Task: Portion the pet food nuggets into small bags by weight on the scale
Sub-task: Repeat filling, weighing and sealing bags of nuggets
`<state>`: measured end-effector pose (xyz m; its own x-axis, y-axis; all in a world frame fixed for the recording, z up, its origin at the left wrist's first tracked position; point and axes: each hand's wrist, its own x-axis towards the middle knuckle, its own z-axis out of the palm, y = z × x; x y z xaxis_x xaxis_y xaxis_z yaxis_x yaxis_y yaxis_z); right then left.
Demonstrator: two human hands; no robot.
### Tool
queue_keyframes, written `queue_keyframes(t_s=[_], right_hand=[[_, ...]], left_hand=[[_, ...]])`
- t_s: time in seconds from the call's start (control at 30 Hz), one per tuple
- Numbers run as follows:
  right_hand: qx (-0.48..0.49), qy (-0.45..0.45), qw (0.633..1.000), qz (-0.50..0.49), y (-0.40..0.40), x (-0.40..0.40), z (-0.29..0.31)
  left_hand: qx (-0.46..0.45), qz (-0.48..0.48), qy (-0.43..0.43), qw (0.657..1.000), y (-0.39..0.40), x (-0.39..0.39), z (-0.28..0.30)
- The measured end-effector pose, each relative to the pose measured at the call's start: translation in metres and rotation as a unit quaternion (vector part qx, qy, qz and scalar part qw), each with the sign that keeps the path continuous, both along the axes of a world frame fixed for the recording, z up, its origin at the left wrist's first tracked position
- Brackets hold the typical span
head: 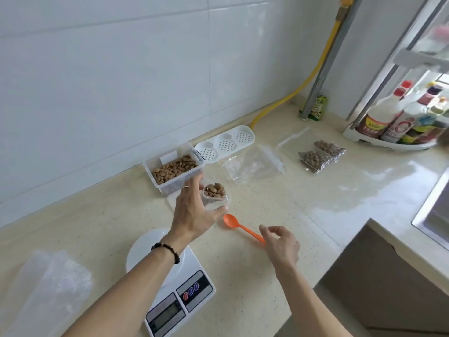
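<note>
Left hand (194,210) grips the small clear cup (215,194) of nuggets; keep it level while carrying it. Right hand (281,244) pinches the orange spoon (243,227) handle against the counter (279,195); trim the weight spoonful by spoonful.

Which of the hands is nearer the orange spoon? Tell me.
Right. The right hand sits at the handle end of the orange spoon; the left hand holds the nugget cup beyond its bowl.

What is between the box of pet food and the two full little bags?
In the head view, empty clear bags lie on the counter between the food box and the filled bags.
</note>
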<state>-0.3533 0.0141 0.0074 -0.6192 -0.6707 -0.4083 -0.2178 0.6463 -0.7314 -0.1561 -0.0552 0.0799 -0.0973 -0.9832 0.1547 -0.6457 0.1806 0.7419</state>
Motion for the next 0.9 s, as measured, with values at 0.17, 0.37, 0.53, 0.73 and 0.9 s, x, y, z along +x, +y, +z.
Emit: queue_keyframes(t_s=[0.17, 0.37, 0.53, 0.73, 0.9], right_hand=[[-0.149, -0.038, 0.982, 0.111, -0.031, 0.015, 0.067], [-0.186, 0.021, 0.942, 0.277, -0.062, 0.033, 0.132], [-0.198, 0.078, 0.930, 0.299, -0.074, 0.038, 0.153], [-0.216, 0.014, 0.924, 0.315, -0.078, 0.036, 0.170], [-0.202, -0.003, 0.905, 0.375, -0.077, 0.040, 0.179]], left_hand=[[0.005, -0.011, 0.007, 1.000, 0.000, -0.002, 0.006], [-0.012, -0.011, 0.024, 1.000, -0.002, -0.003, 0.021], [-0.012, -0.014, 0.054, 0.998, -0.004, 0.000, 0.033], [0.027, -0.017, 0.163, 0.986, -0.002, 0.010, 0.040], [0.045, 0.018, 0.233, 0.971, -0.006, 0.023, 0.041]])
